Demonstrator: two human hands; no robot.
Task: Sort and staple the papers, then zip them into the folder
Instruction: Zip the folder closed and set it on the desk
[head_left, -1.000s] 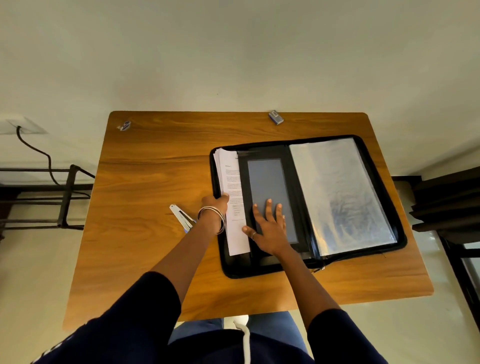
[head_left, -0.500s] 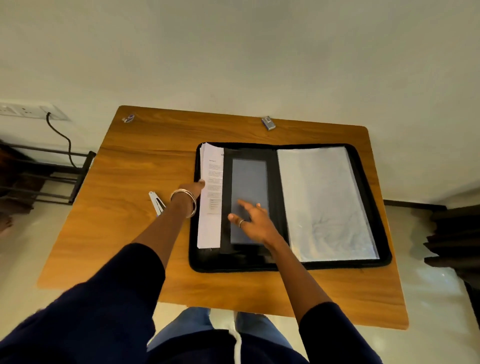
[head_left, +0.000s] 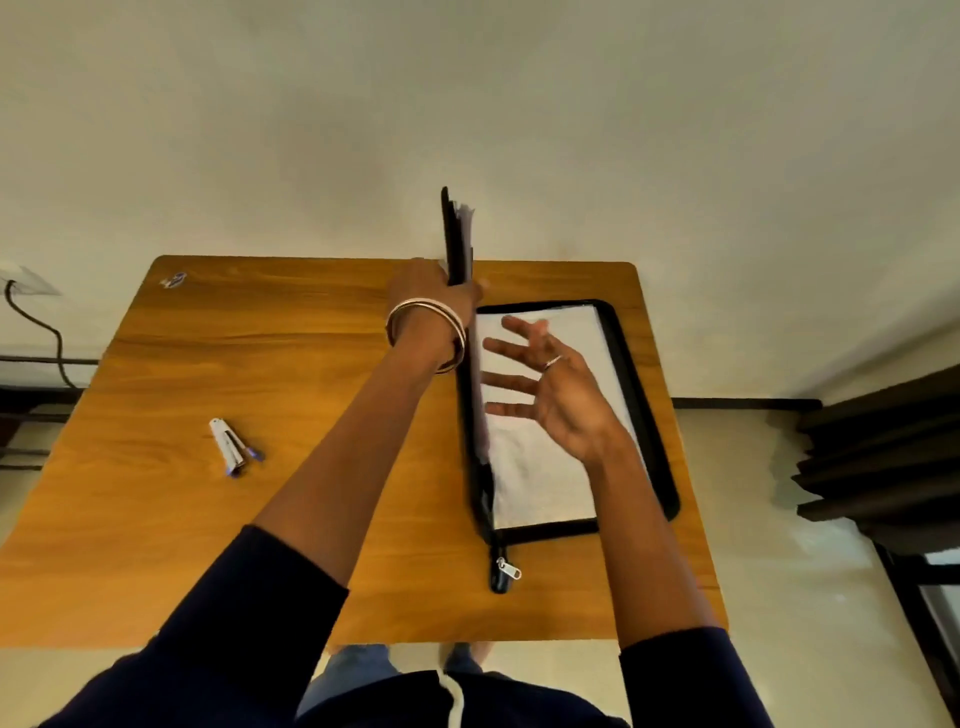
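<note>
1. Head view: the left hand (head_left: 441, 299) is gripping the outer edge of the folder's (head_left: 644, 410) left cover (head_left: 457, 244) and standing it nearly upright, seemingly so it can fold over onto the right half.
2. The papers (head_left: 466, 223) are sitting inside that raised cover, their top corners peeking just above its far end.
3. The right hand (head_left: 550, 389) is hovering over the right half with fingers spread and holding nothing, probably ready to steady the cover.
4. The folder is lying on the right part of the wooden table (head_left: 260, 364), its long axis running away from the person, spine toward the table's middle.
5. The zipper pull (head_left: 508, 567) is resting at the near end, so zipping is not yet done.
6. The stapler (head_left: 232, 447) is lying well apart on the left.
</note>
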